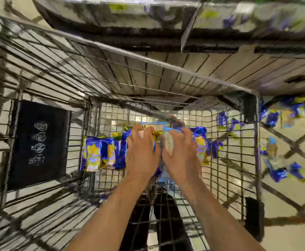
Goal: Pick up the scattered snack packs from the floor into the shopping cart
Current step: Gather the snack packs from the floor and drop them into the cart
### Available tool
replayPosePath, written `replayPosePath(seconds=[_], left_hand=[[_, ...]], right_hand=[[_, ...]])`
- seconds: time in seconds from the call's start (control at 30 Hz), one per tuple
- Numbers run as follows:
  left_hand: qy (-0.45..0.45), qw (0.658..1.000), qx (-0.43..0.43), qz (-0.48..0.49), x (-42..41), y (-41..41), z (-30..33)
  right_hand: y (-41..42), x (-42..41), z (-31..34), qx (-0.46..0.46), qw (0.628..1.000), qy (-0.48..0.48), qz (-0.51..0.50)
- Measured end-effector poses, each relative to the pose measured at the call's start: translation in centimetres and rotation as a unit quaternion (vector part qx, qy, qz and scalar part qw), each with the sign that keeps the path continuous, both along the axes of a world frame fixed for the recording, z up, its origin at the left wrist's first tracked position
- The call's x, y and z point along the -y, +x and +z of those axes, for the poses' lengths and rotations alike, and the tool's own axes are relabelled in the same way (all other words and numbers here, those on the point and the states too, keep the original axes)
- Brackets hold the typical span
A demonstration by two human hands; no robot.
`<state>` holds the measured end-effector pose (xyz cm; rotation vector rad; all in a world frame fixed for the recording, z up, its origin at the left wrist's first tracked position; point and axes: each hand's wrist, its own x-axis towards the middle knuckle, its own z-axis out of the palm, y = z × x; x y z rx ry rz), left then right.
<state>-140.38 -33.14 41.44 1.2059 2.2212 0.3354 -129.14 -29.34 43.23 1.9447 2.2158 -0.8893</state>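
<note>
I look straight down into a wire shopping cart point(184, 71). Blue and yellow snack packs point(101, 153) lie on its bottom at the left. Both my hands reach down inside the cart, side by side over a bundle of snack packs point(200, 142). My left hand point(141, 151) and my right hand point(179, 153) have their fingers curled over the top of that bundle. The frame is blurred, so the packs under my hands are hard to tell apart. More blue and yellow snack packs point(278, 171) lie scattered on the floor to the right of the cart.
A black panel with white symbols point(39, 144) hangs on the cart's left inner wall. A store shelf point(166, 19) runs along the top of the view. Tiled floor point(284, 238) shows at the right, outside the cart. My legs show through the cart's mesh below.
</note>
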Motion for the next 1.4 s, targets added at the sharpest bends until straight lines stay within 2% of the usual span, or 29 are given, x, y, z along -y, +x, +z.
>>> replayPosePath(seconds=[0.2, 0.4, 0.5, 0.63, 0.73, 0.87, 1.1, 1.3, 1.4], left_hand=[[0.009, 1.0, 0.0, -0.014, -1.2, -1.2, -2.1], [-0.005, 1.0, 0.016, -0.017, -1.3, -1.4, -1.2], [-0.001, 1.0, -0.004, -0.01, -1.0, -1.7, 0.1], [-0.007, 0.998, -0.041, -0.051, -0.3, -2.4, 3.9], [0.001, 0.99, -0.074, -0.118, 0.4, -2.4, 8.9], [0.008, 0.98, -0.104, -0.17, 0.8, -0.9, 15.5], [0.07, 0.955, -0.122, -0.262, 0.0, 5.8, 23.5], [0.114, 0.921, -0.141, -0.344, 1.2, 14.8, 27.6], [0.108, 0.91, -0.133, -0.376, 2.5, 20.9, 29.0]], right_hand=[[-1.5, -1.7, -3.2, 0.024, 0.997, -0.039, 0.068], [-1.5, -1.9, -2.4, 0.045, 0.996, -0.038, 0.069], [-1.5, -1.6, -1.4, 0.046, 0.997, -0.032, 0.049], [-1.1, -1.2, 2.1, 0.041, 0.999, -0.018, 0.026], [-0.6, -0.6, 6.7, 0.075, 0.994, 0.049, 0.061], [0.8, 0.2, 13.0, 0.12, 0.987, 0.073, 0.072], [7.3, 3.1, 21.8, 0.118, 0.984, 0.129, -0.014], [17.0, 6.3, 25.7, 0.125, 0.975, 0.153, -0.102], [23.4, 8.6, 26.5, 0.125, 0.967, 0.167, -0.147]])
